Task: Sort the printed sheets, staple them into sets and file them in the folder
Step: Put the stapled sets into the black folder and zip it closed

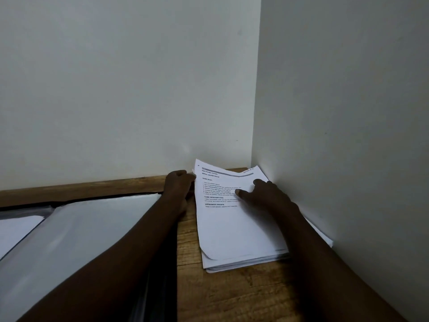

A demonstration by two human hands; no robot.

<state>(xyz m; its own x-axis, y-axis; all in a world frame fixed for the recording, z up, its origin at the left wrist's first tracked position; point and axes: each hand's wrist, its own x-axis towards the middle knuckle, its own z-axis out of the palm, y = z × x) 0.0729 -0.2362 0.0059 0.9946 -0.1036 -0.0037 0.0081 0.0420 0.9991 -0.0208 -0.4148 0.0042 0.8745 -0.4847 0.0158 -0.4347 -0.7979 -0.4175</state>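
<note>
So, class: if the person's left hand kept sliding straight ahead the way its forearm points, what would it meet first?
The left hand already sits at the far edge of the wooden table, beside the paper stack. Straight on, it would probably meet the white wall almost at once, though the exact gap is unclear.

Both forearms are bare to the frame edge; the hands wear no visible rings or watch.

Two plain white walls fill most of the frame: back wall [120, 84] across the upper left and centre, side wall [348, 101] on the right. They meet in a vertical corner right of centre. Wooden desk [232, 296] in the lower part, brown with visible grain, pushed into that corner. Light is dim and even, soft shadows low on the walls.
</note>
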